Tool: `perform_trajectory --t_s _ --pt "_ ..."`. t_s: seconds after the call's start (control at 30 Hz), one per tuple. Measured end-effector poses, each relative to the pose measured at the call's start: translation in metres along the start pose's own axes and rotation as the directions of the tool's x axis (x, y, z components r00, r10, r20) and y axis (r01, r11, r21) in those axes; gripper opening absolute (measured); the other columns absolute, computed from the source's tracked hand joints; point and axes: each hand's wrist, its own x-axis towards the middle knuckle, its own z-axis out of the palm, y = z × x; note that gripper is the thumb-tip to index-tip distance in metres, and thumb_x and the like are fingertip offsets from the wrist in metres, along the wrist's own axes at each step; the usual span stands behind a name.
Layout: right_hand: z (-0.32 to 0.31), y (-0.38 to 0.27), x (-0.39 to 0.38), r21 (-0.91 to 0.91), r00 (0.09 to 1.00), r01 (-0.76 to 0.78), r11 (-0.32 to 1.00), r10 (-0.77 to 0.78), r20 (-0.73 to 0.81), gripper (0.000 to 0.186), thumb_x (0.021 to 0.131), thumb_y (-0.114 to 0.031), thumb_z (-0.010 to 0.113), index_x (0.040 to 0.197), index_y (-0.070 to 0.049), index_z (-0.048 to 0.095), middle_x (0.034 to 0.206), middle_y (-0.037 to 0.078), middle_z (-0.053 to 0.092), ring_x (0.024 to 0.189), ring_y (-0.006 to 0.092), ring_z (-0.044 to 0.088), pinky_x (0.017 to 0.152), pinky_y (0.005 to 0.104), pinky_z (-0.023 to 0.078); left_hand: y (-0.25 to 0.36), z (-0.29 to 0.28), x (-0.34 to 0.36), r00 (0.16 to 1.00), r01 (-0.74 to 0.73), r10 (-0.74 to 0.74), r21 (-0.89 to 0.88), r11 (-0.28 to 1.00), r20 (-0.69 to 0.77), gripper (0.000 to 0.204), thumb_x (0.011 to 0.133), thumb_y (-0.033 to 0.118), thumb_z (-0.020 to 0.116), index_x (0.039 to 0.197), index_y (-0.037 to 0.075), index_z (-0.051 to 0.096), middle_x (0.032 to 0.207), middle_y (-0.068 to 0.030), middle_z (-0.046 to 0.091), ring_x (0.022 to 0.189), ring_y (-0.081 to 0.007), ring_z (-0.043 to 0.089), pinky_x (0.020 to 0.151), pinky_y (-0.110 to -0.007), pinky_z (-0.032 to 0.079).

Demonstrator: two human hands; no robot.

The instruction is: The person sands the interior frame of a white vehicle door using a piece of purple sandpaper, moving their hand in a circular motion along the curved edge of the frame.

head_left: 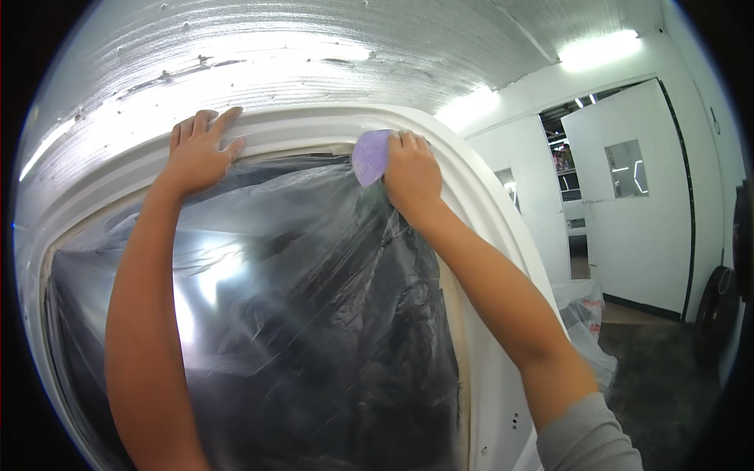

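A white vehicle body panel (314, 125) curves around a window opening masked with clear plastic film (314, 275). Strips of beige masking tape (449, 306) run along the opening's edge. My left hand (203, 153) rests on the upper left of the panel, fingers stretched out and holding nothing. At the upper right corner of the opening, my right hand (414, 169) grips a purple sanding disc (371, 157) and holds it against the panel. The disc sticks out to the left of my fingers; the rest of it is hidden under them.
Silvery foil-like sheeting with bright tube lights (601, 49) covers the ceiling. A white door (628, 196) with a small window stands ajar at the right. Beside the panel hang crumpled plastic sheets (585, 322). A dark round object (713, 306) stands by the right wall.
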Motion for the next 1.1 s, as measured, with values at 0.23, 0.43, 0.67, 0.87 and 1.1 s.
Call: perform_trajectory --t_s 0.23,0.43,0.67,0.87,1.1 --pt "-0.026 0.008 0.002 -0.002 0.99 0.04 0.999 -0.039 0.133 0.026 0.085 -0.005 0.057 0.11 0.001 0.062 0.108 0.016 0.064 0.107 0.0284 0.063 0.087 0.036 0.056 -0.002 0.006 0.007 1.0 0.021 -0.02 -0.044 0.999 0.022 0.056 0.097 0.045 0.051 0.15 0.027 0.042 0.146 -0.016 0.041 0.139 -0.0344 0.033 0.119 -0.048 0.017" --pt "-0.142 0.04 -0.077 -0.003 0.873 -0.218 0.976 0.196 0.447 0.031 0.08 -0.001 0.059 0.111 0.001 0.061 0.107 0.019 0.065 0.099 0.037 0.066 0.081 0.0404 0.056 0.026 -0.016 0.012 0.984 0.109 -0.115 0.053 0.993 0.133 0.06 0.097 0.05 0.048 0.15 0.025 0.041 0.151 -0.0171 0.039 0.142 -0.0353 0.034 0.12 -0.053 0.016" --pt "-0.215 0.08 -0.04 0.651 0.705 -0.683 0.33 0.531 0.47 0.03 0.094 -0.001 0.053 0.123 0.005 0.055 0.114 0.019 0.064 0.098 0.0298 0.068 0.078 0.0377 0.063 0.14 0.061 0.014 0.966 -0.2 0.196 -0.008 0.98 -0.17 0.061 0.102 0.046 0.038 0.151 0.009 0.039 0.158 -0.0167 0.033 0.149 -0.0314 0.026 0.122 -0.055 0.011" --pt "-0.225 0.101 -0.028 0.714 0.71 -0.678 0.176 0.406 0.575 0.042 0.1 -0.012 0.053 0.14 0.001 0.046 0.119 0.013 0.062 0.101 0.0246 0.066 0.077 0.0377 0.064 0.231 0.083 0.003 0.955 -0.271 0.235 -0.21 0.939 -0.183 0.059 0.104 0.043 0.035 0.147 0.004 0.042 0.157 -0.0172 0.035 0.149 -0.0313 0.025 0.122 -0.056 0.009" --pt "-0.151 0.132 -0.015 0.476 0.899 0.118 0.872 -0.297 0.321 0.048 0.09 -0.003 0.058 0.137 0.0 0.05 0.142 0.017 0.052 0.132 0.031 0.051 0.105 0.0388 0.048 0.349 0.056 -0.103 0.918 -0.391 0.273 -0.548 0.74 -0.288 0.06 0.099 0.041 0.047 0.135 -0.006 0.051 0.144 -0.0255 0.047 0.141 -0.0401 0.036 0.119 -0.06 0.017"
